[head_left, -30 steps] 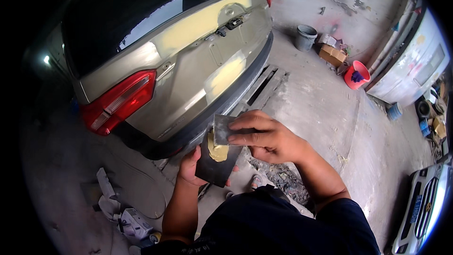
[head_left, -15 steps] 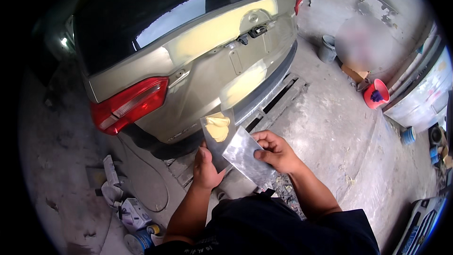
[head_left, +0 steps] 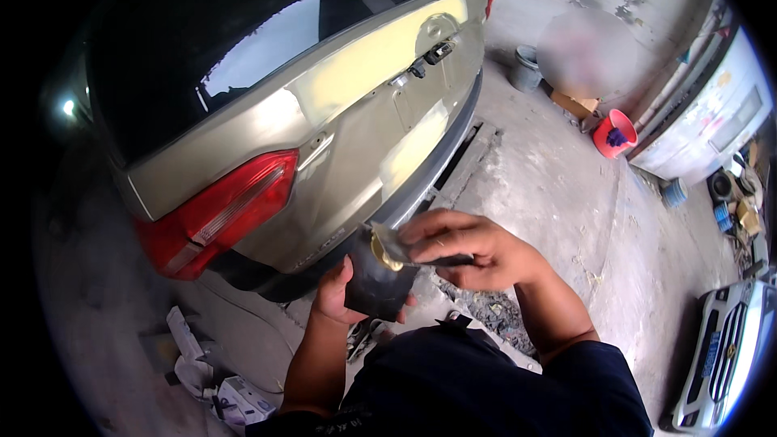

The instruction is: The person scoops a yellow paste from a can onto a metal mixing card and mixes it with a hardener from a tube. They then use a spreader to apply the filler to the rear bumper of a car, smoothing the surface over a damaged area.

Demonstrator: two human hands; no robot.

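Observation:
My left hand (head_left: 336, 293) grips a dark flat plate (head_left: 374, 290), thumb along its left edge and fingertips showing at its right. Yellow body filler (head_left: 384, 254) lies near the plate's upper right corner. Against that filler rests a thin flat filler spreader (head_left: 396, 244), pinched in my right hand (head_left: 469, 249), which is slightly blurred. Just beyond both hands is the rear of a gold car (head_left: 344, 182), with pale yellow patches (head_left: 356, 77) across its tailgate and a red tail light (head_left: 235, 206) at the left.
A red bucket (head_left: 615, 134) with a dark purple item and a grey bucket (head_left: 526, 71) stand at the far right. Another car's front (head_left: 720, 356) shows at the lower right. White boxes (head_left: 243, 400) lie at the lower left. A dark bumper (head_left: 405, 209) runs along the gold car's lower edge.
My right hand has turned over and brought the spreader onto the filler. The plate in my left hand has tilted and sits lower. The whole view has shifted, with the gold car further left.

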